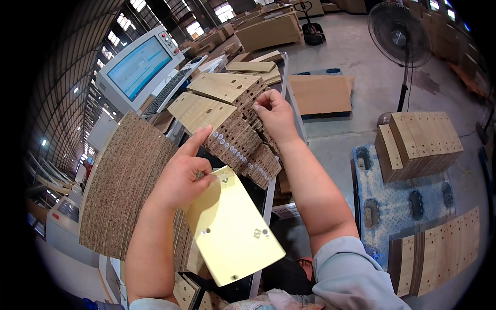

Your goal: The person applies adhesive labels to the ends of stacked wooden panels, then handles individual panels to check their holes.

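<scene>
My left hand (182, 175) pinches a pale yellow sheet (235, 227) by its upper edge, between thumb and curled fingers. The sheet carries a few small dark and silvery marks. My left index finger stretches out to the near corner of a stack of wood-faced particleboard panels (199, 112). A row of small round pale pieces (230, 146) runs along the drilled edges of that stack. My right hand (275, 114) is closed in a pinch at the drilled edge of the panel stack behind it (227, 85). Whatever its fingertips hold is hidden.
A large particleboard stack (126, 186) rises at left, near a computer monitor (138, 67) and keyboard (168, 92). On the right, panel stacks (421, 144) rest on a blue pallet (382, 206). A standing fan (399, 39) and a pallet jack (311, 31) are farther back.
</scene>
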`<state>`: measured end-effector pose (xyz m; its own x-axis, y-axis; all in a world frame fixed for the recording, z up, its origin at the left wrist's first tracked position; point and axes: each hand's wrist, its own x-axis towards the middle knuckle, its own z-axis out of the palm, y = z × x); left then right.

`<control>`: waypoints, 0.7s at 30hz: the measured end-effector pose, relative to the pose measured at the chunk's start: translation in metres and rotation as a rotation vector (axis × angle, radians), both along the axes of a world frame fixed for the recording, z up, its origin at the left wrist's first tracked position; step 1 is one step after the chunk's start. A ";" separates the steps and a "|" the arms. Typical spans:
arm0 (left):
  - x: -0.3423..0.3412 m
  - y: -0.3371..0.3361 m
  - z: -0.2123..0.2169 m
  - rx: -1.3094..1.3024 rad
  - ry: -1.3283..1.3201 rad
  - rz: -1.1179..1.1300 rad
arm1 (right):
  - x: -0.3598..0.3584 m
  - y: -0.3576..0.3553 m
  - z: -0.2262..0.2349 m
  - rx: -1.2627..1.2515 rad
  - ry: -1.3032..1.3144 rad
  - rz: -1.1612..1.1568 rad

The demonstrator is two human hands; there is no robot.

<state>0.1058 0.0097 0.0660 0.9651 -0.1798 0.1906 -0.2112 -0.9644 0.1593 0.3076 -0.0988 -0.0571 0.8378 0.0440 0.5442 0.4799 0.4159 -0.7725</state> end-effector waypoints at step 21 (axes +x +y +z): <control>0.000 0.002 -0.002 0.033 -0.011 -0.023 | 0.018 -0.006 -0.006 -0.154 -0.123 -0.339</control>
<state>0.1056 0.0121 0.0644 0.9584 -0.2087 0.1945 -0.2352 -0.9639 0.1247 0.3255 -0.1047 -0.0628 0.7477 -0.1356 0.6501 0.6631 0.1017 -0.7415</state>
